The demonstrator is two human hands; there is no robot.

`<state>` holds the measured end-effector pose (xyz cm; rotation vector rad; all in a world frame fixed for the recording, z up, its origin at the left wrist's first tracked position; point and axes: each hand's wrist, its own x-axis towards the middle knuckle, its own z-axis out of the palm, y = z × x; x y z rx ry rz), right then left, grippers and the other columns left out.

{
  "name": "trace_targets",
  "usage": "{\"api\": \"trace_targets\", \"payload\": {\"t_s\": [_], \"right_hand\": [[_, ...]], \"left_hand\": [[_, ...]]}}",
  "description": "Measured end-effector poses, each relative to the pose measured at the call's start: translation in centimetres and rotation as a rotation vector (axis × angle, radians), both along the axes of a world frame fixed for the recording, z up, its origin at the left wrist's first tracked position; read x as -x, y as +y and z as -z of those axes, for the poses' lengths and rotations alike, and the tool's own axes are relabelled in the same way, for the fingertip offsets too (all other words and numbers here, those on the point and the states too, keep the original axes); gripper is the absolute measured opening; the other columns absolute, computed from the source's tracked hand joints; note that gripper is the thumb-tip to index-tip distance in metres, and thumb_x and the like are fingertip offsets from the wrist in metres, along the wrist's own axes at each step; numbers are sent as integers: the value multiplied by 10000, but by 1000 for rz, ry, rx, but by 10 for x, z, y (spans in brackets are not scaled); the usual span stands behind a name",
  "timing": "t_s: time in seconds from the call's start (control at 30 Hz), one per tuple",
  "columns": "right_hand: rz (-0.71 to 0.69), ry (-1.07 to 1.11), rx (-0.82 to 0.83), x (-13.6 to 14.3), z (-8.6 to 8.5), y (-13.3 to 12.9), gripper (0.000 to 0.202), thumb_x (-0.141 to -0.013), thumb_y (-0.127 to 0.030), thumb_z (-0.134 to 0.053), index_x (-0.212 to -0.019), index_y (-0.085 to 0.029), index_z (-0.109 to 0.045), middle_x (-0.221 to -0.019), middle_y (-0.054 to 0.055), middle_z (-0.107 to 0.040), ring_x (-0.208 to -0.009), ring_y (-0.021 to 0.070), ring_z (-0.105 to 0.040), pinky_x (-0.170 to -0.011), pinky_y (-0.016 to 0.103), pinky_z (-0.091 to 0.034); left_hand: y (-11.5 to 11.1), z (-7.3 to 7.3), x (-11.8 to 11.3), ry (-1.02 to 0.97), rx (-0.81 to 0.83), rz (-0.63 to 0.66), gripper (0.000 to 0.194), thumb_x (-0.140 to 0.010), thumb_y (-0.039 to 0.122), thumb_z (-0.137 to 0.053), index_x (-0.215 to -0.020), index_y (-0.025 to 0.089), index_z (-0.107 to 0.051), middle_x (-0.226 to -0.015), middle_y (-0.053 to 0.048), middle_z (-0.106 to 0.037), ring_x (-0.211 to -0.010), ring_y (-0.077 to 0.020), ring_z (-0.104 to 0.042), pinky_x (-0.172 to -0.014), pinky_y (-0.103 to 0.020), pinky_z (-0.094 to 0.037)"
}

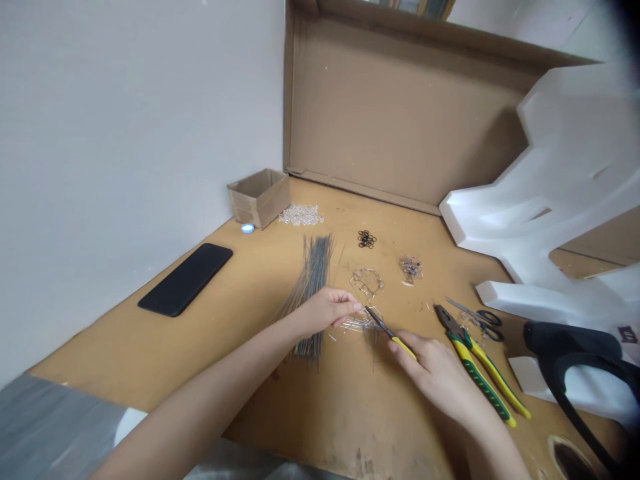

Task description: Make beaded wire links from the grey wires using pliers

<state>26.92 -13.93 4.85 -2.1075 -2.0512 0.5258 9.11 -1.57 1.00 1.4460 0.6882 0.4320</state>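
Nearest me, I have the right hand (425, 367) clamped around the yellow handles of the small pliers (383, 323), their dark nose pointing up and left. To its right, the big pliers (480, 383) lie on the table (260, 280), handles toward me. A black item (573, 340), which I can't identify, sits farther right.

The left hand (337, 310) has thumb and fingers pinched together, just beside the pliers' tip; I can't make out whether a wire is between them. Short wires (359, 325) lie below the two hands. The wire bundle (320, 267) lies lengthwise away from me, partly under the left hand.

Right of the big pliers' head I see scissors (490, 319); over on the left is a phone (186, 279). Farther on come a loose circle of wire pieces (373, 291), a heap of metal bits (412, 267), then black rings (367, 239).

Behind those, clear beads (301, 214) lie scattered beside an open box (270, 210), with a blue-rimmed disc (247, 228) in front. White foam (590, 133) leans at right, and a cardboard panel (400, 113) stands at the back.
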Motion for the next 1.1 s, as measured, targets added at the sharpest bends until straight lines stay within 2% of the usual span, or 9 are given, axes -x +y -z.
{"api": "trace_targets", "payload": {"t_s": [0.13,0.33,0.5,0.67,0.8,1.1], "right_hand": [[4,-68,3,1,3,0,352,-891,-392,-282,-690,-223,-517,-583,12,-597,-530,174,-561,-504,242,-274],[-8,-119,-6,4,4,0,340,-893,-384,-284,-715,-225,-526,-579,21,-605,-537,186,-581,-493,248,-248],[5,-95,-14,3,4,-1,350,-886,-390,-288,-707,-217,-533,-570,26,-595,-536,190,-578,-489,255,-243],[11,-25,-2,3,2,-2,363,-890,-408,-271,-679,-216,-497,-580,18,-576,-529,172,-548,-500,249,-269],[7,38,20,4,-1,-1,342,-892,-412,-275,-690,-222,-476,-607,4,-572,-547,163,-534,-512,239,-290],[-31,55,40,2,-4,-1,340,-886,-420,-295,-680,-216,-472,-619,-6,-551,-571,156,-527,-521,240,-295]], "left_hand": [[-1,2,0,-2,-52,61,288,-759,399,-494,-803,137,-607,-406,83,-395,-406,-60,-308,-482,-192,-266],[-2,7,-2,-4,-49,111,329,-789,407,-440,-819,135,-624,-401,73,-398,-423,-70,-316,-499,-193,-279],[-2,5,-3,4,5,100,323,-785,386,-442,-834,132,-635,-393,69,-393,-402,-71,-284,-460,-192,-248],[-2,5,-3,-27,-10,107,325,-784,406,-455,-803,135,-633,-374,74,-382,-407,-68,-296,-505,-191,-284],[-2,4,-2,-19,1,108,337,-808,419,-419,-802,146,-617,-345,84,-360,-368,-61,-250,-466,-189,-241],[-3,-4,-1,-18,3,58,321,-820,396,-406,-677,149,-552,-313,88,-346,-350,-57,-237,-479,-188,-258]]}}
